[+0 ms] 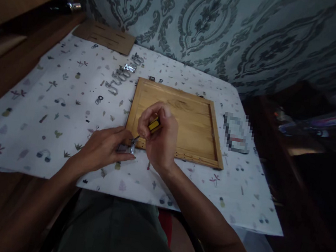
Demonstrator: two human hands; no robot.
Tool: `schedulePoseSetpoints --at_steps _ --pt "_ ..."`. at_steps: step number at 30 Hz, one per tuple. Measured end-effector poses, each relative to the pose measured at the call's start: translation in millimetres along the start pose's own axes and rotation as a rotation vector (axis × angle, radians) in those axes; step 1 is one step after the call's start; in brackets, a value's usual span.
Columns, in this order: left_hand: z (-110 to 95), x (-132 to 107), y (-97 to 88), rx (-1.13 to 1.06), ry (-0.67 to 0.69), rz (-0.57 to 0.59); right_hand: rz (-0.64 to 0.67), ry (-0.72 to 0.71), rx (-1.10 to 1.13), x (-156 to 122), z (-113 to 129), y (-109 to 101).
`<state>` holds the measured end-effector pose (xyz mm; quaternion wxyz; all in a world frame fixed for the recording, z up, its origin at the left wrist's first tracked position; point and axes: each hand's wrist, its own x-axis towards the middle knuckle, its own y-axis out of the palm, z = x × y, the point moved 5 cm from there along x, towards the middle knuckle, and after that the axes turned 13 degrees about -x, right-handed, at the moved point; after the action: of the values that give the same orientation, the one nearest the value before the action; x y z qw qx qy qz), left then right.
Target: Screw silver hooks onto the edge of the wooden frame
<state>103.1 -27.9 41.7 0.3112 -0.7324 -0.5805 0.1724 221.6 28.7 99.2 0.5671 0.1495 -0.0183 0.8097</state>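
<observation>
A wooden panel with a raised frame (pixel 182 115) lies flat on the table. At its near left corner sits a small shiny metal fitting (pixel 133 146), perhaps a hinge or bracket; its exact kind is not clear. My left hand (pixel 105 146) is closed around this fitting, thumb below and fingers above on the frame. Gripped in my right hand (pixel 165 136) is a screwdriver (pixel 154 125) with a yellow and black handle. Its shaft slants down left to the fitting, where the tip is too small to make out.
A row of several metal fittings (pixel 129 68) lies beyond the panel's left side. Brown cardboard (pixel 103 37) rests at the back left, by the wallpapered wall (pixel 202 18). A pixelated object (pixel 237 133) lies right of the panel. The patterned tablecloth (pixel 64 107) covers the table.
</observation>
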Motion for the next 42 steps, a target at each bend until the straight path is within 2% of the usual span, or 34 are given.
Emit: schedulePoseSetpoints --at_steps 6,15,37,39,42 --pt "-1 1 -1.6 -0.008 -0.036 0.015 0.077 0.003 -0.003 1 0 -3" --pt "-5 1 -2.6 -0.015 -0.019 0.006 -0.014 -0.031 0.051 1 19 -7" --pt "-5 1 -3.0 0.015 0.012 0.012 0.019 -0.008 0.033 3 -3 -4" --pt "-5 1 -3.0 0.005 0.019 0.003 0.060 -0.008 -0.005 2 -2 -5" --pt "-4 -1 -2.8 -0.003 0.029 -0.016 0.277 -0.042 -0.127 6 8 -3"
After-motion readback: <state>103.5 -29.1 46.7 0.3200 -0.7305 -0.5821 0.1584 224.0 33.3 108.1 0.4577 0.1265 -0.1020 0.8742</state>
